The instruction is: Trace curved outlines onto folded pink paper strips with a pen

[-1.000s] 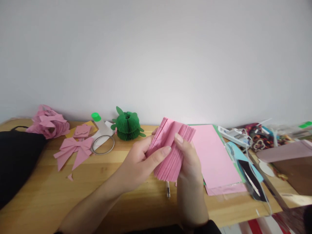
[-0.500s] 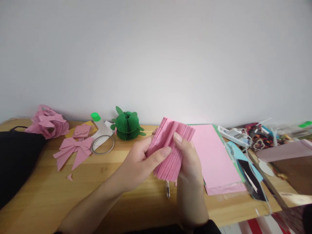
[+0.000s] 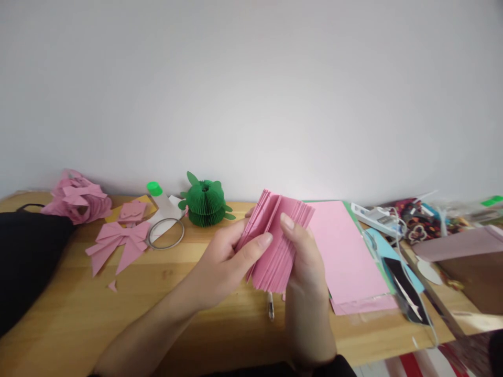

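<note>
A thick bundle of pleated pink paper (image 3: 275, 251) is held up above the table between both hands, its folds fanned out a little at the top. My left hand (image 3: 231, 254) grips its left part, thumb lying across the folds. On the right side my right hand (image 3: 304, 254) is closed around it, thumb pressing the front near the top edge. The fingers behind the paper are mostly hidden. Below the bundle a pen (image 3: 271, 308) lies on the table, partly covered.
Pink paper sheets (image 3: 346, 251) lie to the right, near a power strip (image 3: 373, 219) and a black pouch (image 3: 404, 288). At left are a pink paper bow (image 3: 121, 238), a metal ring (image 3: 179, 230), a green-capped glue stick (image 3: 154, 188) and a green paper turtle-like figure (image 3: 205, 203).
My left thumb has shifted slightly left across the folds. A gap between pleats has opened near the left part of the bundle. The rest stays in place.
</note>
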A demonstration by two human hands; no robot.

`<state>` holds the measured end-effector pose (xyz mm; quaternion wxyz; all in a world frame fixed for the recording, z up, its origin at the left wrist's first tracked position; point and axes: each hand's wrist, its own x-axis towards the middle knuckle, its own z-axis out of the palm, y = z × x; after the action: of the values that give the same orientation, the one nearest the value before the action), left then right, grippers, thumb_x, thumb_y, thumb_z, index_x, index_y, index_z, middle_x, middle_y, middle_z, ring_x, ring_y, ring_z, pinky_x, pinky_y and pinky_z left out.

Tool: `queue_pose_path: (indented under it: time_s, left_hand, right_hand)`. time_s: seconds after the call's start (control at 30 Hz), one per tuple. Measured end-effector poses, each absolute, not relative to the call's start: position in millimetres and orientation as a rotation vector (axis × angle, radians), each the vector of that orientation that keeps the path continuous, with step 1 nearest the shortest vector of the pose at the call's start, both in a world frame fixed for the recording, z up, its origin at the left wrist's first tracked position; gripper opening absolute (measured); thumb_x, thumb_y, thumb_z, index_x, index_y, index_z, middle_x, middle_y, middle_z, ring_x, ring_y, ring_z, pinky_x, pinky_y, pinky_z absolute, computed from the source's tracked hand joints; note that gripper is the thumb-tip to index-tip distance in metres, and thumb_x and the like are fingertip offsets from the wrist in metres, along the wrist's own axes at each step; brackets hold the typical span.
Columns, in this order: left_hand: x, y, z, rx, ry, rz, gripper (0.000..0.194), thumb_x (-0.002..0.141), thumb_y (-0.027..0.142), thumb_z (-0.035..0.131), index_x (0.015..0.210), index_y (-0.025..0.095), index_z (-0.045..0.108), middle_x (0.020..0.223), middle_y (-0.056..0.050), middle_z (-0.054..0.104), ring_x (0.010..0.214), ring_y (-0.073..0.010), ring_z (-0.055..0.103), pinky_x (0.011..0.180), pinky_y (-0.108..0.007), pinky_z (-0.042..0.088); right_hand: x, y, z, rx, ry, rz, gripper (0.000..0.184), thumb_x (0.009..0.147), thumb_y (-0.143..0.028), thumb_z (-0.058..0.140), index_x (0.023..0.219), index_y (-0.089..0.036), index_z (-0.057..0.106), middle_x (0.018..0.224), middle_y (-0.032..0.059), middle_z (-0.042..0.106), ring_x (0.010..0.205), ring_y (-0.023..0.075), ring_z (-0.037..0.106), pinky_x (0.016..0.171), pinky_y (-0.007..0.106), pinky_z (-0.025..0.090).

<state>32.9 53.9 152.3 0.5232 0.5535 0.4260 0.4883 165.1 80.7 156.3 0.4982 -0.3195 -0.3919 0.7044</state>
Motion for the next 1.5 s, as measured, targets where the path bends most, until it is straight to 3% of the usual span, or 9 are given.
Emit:
queue_pose_path:
  time_s: [0.13, 0.3, 0.63, 0.77, 1.0, 1.37, 1.5]
  left_hand:
    - [34, 52, 154, 1.376, 0.987, 1.194, 0.021, 0.095, 0.037, 0.054, 0.093, 0.02, 0.066, 0.084, 0.0, 0.064, 0.075, -0.0153, 0.059, 0.065, -0.024, 0.05]
    - [34, 48, 155, 1.471, 1.023, 1.228, 0.021, 0.096, 0.036, 0.056, 0.087, 0.019, 0.062, 0.081, 0.0, 0.062, 0.071, -0.0142, 0.057, 0.06, -0.023, 0.048]
    - [32, 39, 155, 1.6, 1.007, 1.273, 0.017, 0.097, 0.035, 0.058, 0.093, 0.02, 0.061, 0.086, 0.001, 0.064, 0.072, -0.0126, 0.058, 0.065, -0.023, 0.049]
    - [32, 39, 157, 1.56, 1.007, 1.255, 0.019, 0.096, 0.038, 0.058, 0.089, 0.02, 0.062, 0.077, 0.002, 0.061, 0.065, -0.0127, 0.056, 0.058, -0.023, 0.047]
    - [32, 38, 158, 1.558, 0.963, 1.284, 0.015, 0.098, 0.033, 0.057, 0.094, 0.02, 0.062, 0.081, 0.002, 0.063, 0.07, -0.0122, 0.059, 0.062, -0.023, 0.05]
    - [32, 39, 160, 1.529, 0.942, 1.298, 0.01, 0.096, 0.03, 0.059, 0.092, 0.021, 0.061, 0.09, 0.002, 0.068, 0.078, -0.0145, 0.064, 0.068, -0.023, 0.051]
    - [31, 40, 159, 1.547, 0.938, 1.289, 0.013, 0.097, 0.031, 0.059, 0.091, 0.02, 0.061, 0.084, 0.002, 0.065, 0.073, -0.013, 0.061, 0.064, -0.024, 0.05]
  right_hand:
    - [165, 81, 154, -0.787, -0.95, 1.705, 0.035, 0.074, -0.052, 0.079, 0.091, -0.023, 0.07, 0.083, 0.0028, 0.073, 0.08, 0.024, 0.072, 0.083, 0.042, 0.06]
    - [163, 81, 153, -0.722, -0.973, 1.716, 0.035, 0.072, -0.052, 0.078, 0.092, -0.025, 0.071, 0.093, 0.0059, 0.074, 0.089, 0.0281, 0.071, 0.084, 0.045, 0.06]
    - [159, 78, 157, -0.682, -1.077, 1.621, 0.029, 0.071, -0.054, 0.074, 0.087, -0.029, 0.073, 0.091, 0.0049, 0.07, 0.082, 0.0247, 0.064, 0.066, 0.036, 0.056]
    - [158, 76, 157, -0.705, -1.056, 1.6, 0.029, 0.072, -0.053, 0.074, 0.086, -0.029, 0.072, 0.091, 0.0046, 0.069, 0.082, 0.0246, 0.064, 0.069, 0.038, 0.056]
    - [161, 77, 155, -0.766, -1.11, 1.53, 0.03, 0.071, -0.057, 0.073, 0.085, -0.03, 0.071, 0.093, 0.0044, 0.068, 0.091, 0.0291, 0.066, 0.079, 0.046, 0.059]
    - [159, 75, 155, -0.712, -1.096, 1.526, 0.023, 0.077, -0.05, 0.068, 0.086, -0.029, 0.071, 0.092, 0.0041, 0.068, 0.094, 0.0271, 0.067, 0.09, 0.046, 0.054]
    - [159, 74, 155, -0.737, -1.098, 1.509, 0.024, 0.076, -0.051, 0.068, 0.085, -0.029, 0.07, 0.092, 0.0044, 0.069, 0.093, 0.0281, 0.067, 0.09, 0.048, 0.054]
